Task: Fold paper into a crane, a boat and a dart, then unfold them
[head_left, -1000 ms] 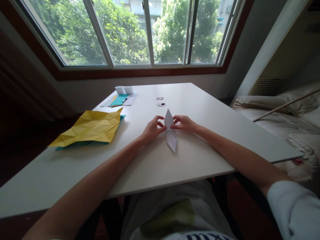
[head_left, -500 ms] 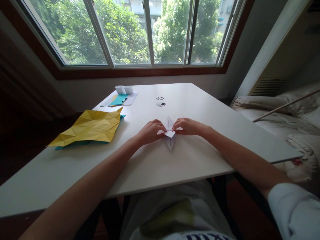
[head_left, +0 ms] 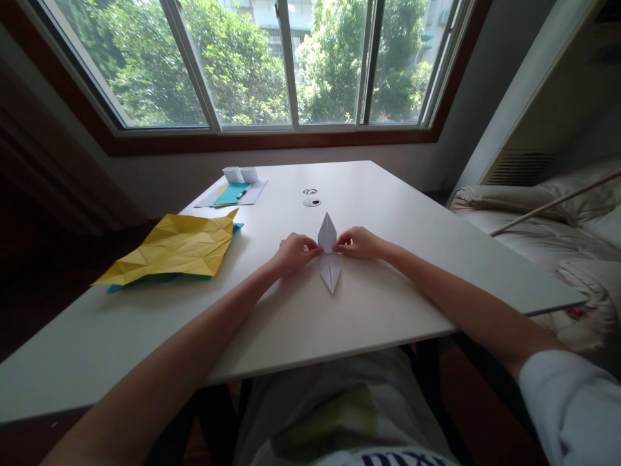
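A folded white paper [head_left: 330,268] lies on the white table [head_left: 388,304] in front of me, its lower half a point aimed at my body. Its upper flap rises to a second point away from me. My left hand [head_left: 297,252] pinches the left edge at the middle crease between thumb and fingers. On the opposite edge, at about the same height, my right hand [head_left: 359,244] is closed in a pinch too. Both forearms rest near the table's front edge.
A creased yellow sheet [head_left: 174,249] lies over a teal one on the left. Farther back are two small white paper boxes [head_left: 241,174], a teal paper [head_left: 233,193] and a pen [head_left: 242,193]. Round table inserts [head_left: 312,202] sit beyond my hands. A couch [head_left: 509,213] stands at right.
The small flap that was folded down toward me at the paper's middle is now lifted up and away, showing a full upper point. Both hands stay at the sides, with fingers slightly shifted.
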Tool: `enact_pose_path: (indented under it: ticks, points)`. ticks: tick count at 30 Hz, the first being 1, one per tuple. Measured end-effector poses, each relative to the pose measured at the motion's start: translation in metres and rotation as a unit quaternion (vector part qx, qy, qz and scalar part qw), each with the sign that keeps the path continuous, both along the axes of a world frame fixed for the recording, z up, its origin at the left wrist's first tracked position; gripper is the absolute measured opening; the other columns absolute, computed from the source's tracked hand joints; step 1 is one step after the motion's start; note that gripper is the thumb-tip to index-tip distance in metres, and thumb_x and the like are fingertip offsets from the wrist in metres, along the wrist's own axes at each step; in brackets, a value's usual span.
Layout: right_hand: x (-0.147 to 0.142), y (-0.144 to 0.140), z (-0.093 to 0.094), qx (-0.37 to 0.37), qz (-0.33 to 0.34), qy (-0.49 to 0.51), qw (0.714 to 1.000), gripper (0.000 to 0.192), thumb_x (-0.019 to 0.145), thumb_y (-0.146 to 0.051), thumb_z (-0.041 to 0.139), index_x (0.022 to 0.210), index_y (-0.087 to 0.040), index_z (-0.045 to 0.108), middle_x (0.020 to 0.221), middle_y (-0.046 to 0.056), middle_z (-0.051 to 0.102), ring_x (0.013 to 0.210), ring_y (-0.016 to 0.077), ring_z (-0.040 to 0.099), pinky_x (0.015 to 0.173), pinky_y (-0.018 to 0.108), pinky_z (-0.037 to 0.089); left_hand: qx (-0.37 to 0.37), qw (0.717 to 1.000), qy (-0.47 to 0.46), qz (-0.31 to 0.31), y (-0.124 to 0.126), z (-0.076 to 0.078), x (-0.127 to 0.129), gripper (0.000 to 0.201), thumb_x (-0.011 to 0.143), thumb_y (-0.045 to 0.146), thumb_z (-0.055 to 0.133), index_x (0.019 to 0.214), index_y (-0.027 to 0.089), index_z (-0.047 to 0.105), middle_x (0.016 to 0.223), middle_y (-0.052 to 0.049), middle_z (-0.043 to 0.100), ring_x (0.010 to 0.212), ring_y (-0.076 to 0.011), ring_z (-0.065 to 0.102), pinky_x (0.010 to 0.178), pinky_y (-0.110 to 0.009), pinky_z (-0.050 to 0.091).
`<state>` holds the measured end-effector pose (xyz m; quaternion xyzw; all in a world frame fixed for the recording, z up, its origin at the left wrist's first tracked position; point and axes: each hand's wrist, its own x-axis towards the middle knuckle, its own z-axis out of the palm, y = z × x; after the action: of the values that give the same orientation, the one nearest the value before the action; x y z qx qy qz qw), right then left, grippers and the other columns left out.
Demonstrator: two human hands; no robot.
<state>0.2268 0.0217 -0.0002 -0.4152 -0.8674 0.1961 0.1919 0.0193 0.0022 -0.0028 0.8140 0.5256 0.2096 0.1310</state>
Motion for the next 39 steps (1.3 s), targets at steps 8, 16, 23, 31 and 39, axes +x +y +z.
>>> enact_pose_path:
  ticks: [8,16,23,31,39]
  points:
    - [-0.004,-0.003,0.003,-0.075,-0.08,0.003,0.994,0.026,0.07,-0.039,0.057,0.066,-0.016,0.069,0.065,0.001,0.066,0.061,0.0117,0.055,0.054,0.021,0.036,-0.043,0.995,-0.001,0.092,0.003,0.0,0.006,0.034,0.068,0.054,0.056,0.076,0.026,0.073,0.077,-0.005,0.069,0.102,-0.0329,0.048,0.08,-0.041,0.04]
    - [-0.01,-0.002,0.005,-0.091,-0.138,-0.023,0.986,0.027,0.067,-0.04,0.06,0.067,-0.016,0.07,0.064,0.002,0.066,0.064,0.0136,0.057,0.052,0.021,0.036,-0.01,0.992,-0.006,0.129,0.001,-0.003,0.016,0.032,0.067,0.052,0.056,0.069,0.025,0.073,0.059,-0.006,0.065,0.093,-0.0315,0.049,0.069,-0.037,0.038]
    - [-0.013,-0.002,0.004,-0.093,-0.163,-0.044,0.981,0.029,0.067,-0.044,0.059,0.065,-0.017,0.07,0.063,0.003,0.065,0.062,0.0142,0.057,0.049,0.022,0.034,-0.04,0.986,0.012,0.163,-0.001,-0.002,0.02,0.034,0.065,0.054,0.055,0.071,0.025,0.072,0.066,-0.007,0.064,0.095,-0.0329,0.048,0.068,-0.038,0.036]
    - [-0.01,-0.002,-0.001,-0.006,-0.192,-0.076,0.978,0.037,0.064,-0.053,0.062,0.08,-0.02,0.065,0.075,0.005,0.065,0.078,0.0196,0.056,0.059,0.025,0.038,-0.005,0.98,0.027,0.199,-0.001,-0.005,0.015,0.047,0.06,0.063,0.061,0.089,0.025,0.064,0.102,-0.012,0.056,0.1,-0.0339,0.045,0.077,-0.044,0.036]
    - [-0.006,0.0,-0.012,0.118,-0.071,-0.039,0.99,0.021,0.076,-0.04,0.061,0.086,-0.023,0.068,0.095,0.007,0.062,0.091,0.0202,0.052,0.082,0.032,0.037,0.081,0.988,0.056,0.121,-0.01,-0.004,0.017,0.029,0.073,0.053,0.057,0.086,0.032,0.071,0.104,-0.009,0.052,0.103,-0.0329,0.039,0.081,-0.046,0.03]
